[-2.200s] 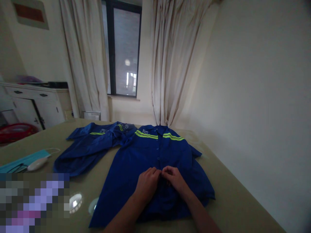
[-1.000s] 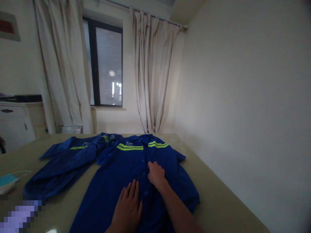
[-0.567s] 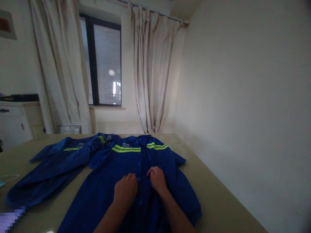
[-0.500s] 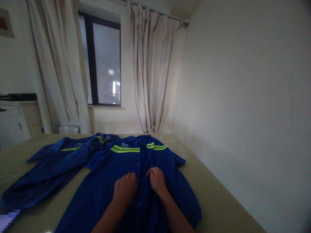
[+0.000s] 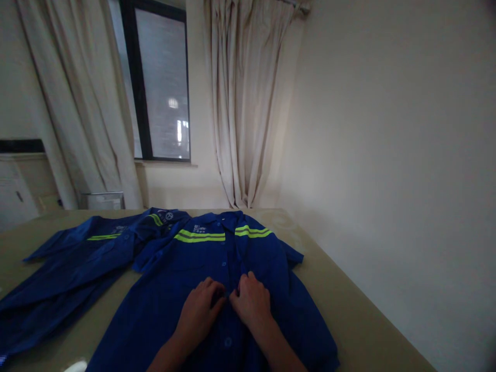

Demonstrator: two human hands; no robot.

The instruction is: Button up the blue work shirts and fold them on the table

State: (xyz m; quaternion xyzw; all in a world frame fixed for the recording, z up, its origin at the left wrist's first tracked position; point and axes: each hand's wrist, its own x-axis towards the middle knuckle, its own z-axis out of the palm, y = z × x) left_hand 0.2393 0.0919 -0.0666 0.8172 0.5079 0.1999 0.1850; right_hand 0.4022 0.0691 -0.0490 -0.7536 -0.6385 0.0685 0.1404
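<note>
Nearest the viewer, a lower button (image 5: 228,342) lies exposed on the front opening of the blue shirt (image 5: 209,266), which is face up on the bench (image 5: 372,320), collar away from the person; a white object (image 5: 76,367), cut off by the lower edge, cannot be identified. Just beyond that button, both hands meet at the opening. The left hand (image 5: 199,307) is partly closed, fingers bent, thumb and forefinger brought to the opening's edge with a gap showing behind their tips. The right hand (image 5: 251,299) is likewise half curled, thumb on the opposite edge, tips just beside those of the left. Both touch the cloth; whether either pinches it firmly cannot be told. Judged from this posture, the step in hand is work on a button at mid-front; fastening or unfastening cannot be determined. The next move would call for fine fingertip control, one side steadied while the other is worked. Farther up, an upper button (image 5: 223,264) is visible below the yellow-green stripes. To the left, a second shirt (image 5: 77,279) meets the first near its sleeve. Behind the bench stand a curtain (image 5: 248,103) and a dark-framed window (image 5: 163,82).
</note>
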